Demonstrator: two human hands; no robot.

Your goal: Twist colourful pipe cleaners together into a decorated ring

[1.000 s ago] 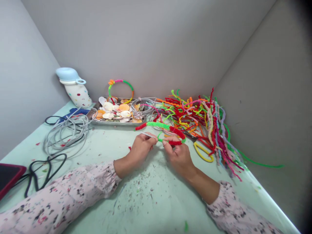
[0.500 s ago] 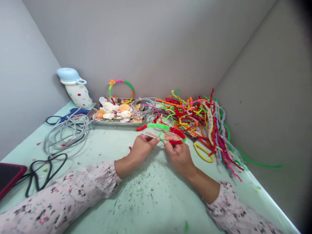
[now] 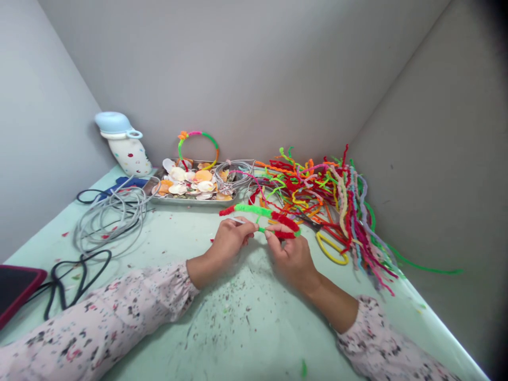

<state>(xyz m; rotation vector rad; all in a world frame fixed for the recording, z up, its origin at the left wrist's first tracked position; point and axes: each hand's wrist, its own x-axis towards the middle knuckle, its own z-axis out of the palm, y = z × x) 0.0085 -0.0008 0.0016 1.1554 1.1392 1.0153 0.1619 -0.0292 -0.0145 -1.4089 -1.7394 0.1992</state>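
Both my hands pinch a curved wire wrapped in red and green pipe cleaner [image 3: 254, 210] above the middle of the table. My left hand [image 3: 231, 239] is closed on a stretch where grey wire shows and green wrapping begins. Close beside it, my right hand [image 3: 292, 255] grips the green and red wrapped part between thumb and fingers. A short green tail stands up between the fingertips. The wrapped curve bends behind the hands, with red and green sections in turn. The exact grip under the fingers is hidden.
Behind the hands stands a metal tray [image 3: 190, 202] of seashells with a finished-looking colourful hoop [image 3: 217, 143] on it. Right lie yellow-handled scissors [image 3: 332, 250] and a pipe cleaner pile [image 3: 313, 182]. Left are coiled grey wire [image 3: 85, 225], a bottle [image 3: 129, 153] and a dark red-edged device [image 3: 19, 288].
The wrapped wire has shifted slightly left and down and turned a little in my fingers. Both hands stay closed on it, nearly in the same place.
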